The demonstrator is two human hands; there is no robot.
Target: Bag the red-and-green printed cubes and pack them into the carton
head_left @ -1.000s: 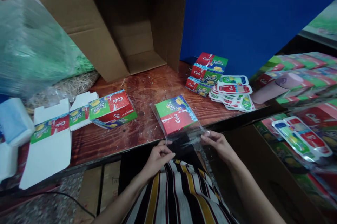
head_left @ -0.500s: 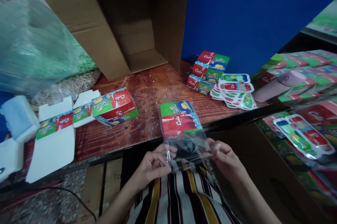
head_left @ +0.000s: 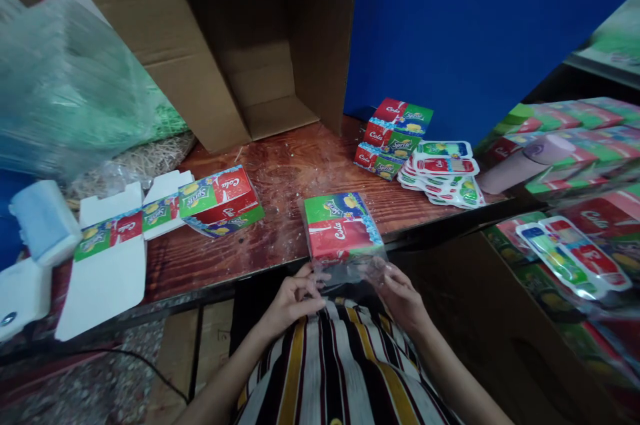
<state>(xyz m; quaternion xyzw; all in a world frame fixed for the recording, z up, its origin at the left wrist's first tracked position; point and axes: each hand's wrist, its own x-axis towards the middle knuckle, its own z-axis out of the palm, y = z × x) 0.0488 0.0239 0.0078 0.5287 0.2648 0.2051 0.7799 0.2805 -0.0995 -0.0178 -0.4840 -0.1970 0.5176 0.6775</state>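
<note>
A Cola and Sprite printed box (head_left: pixel 337 228) lies at the table's front edge inside a clear plastic bag (head_left: pixel 345 273). The bag's loose end hangs over the edge towards my body. My left hand (head_left: pixel 295 297) pinches the left side of that loose end. On the other side, my right hand (head_left: pixel 400 295) has its fingers closed on the right part of the plastic. Left of the bagged box rests another printed box (head_left: pixel 223 202), touching a flat unfolded carton (head_left: pixel 107 278) with white flaps.
Several stacked printed boxes (head_left: pixel 393 138) stand at the back right beside a pile of bottle-shaped packs (head_left: pixel 445 172). A pink tumbler (head_left: pixel 525 165) is further right. A large cardboard box (head_left: pixel 200 98) and a plastic sack (head_left: pixel 75 92) fill the back left.
My right hand has moved left and slightly up, drawing the loose plastic in closer to the box. My left hand has stayed nearly in place at the bag's left side.
</note>
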